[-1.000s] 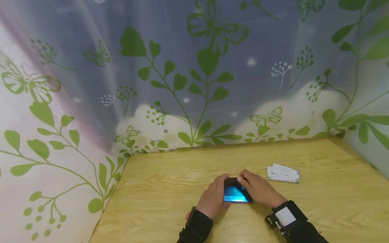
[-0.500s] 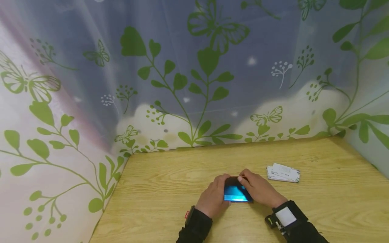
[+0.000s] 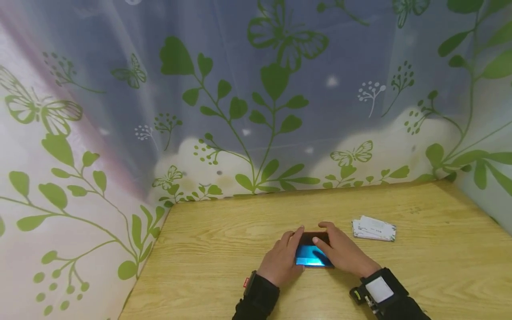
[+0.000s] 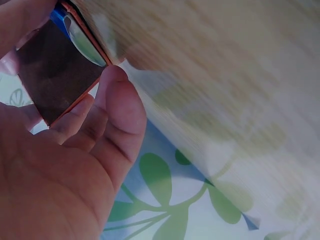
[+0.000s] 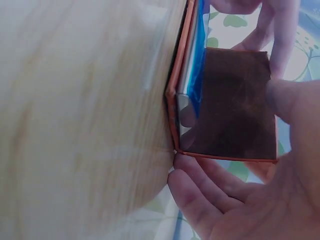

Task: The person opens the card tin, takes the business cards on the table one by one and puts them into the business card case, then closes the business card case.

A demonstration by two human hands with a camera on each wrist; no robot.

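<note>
A small card case (image 3: 307, 255) with a shiny blue inside stands open on the table between both hands. Its dark brown flap (image 5: 235, 105), edged in orange, stands raised from the body in the right wrist view. My left hand (image 3: 278, 261) holds the left side, thumb at the near edge and fingers reaching up by the flap. My right hand (image 3: 347, 254) holds the right side; its thumb lies over the flap's inner face and the index finger reaches past the far edge. In the left wrist view, curled fingers sit around the flap (image 4: 57, 80).
A few white printed cards (image 3: 375, 229) lie overlapped on the wooden table (image 3: 216, 240), behind and right of the right hand. A curtain (image 3: 224, 111) with leaf and butterfly prints hangs along the table's back and sides. Black straps with devices circle both wrists.
My right thumb has shifted down a little over the flap, and the right index finger has straightened. The left fingertips have moved slightly right and up. The case stays in place.
</note>
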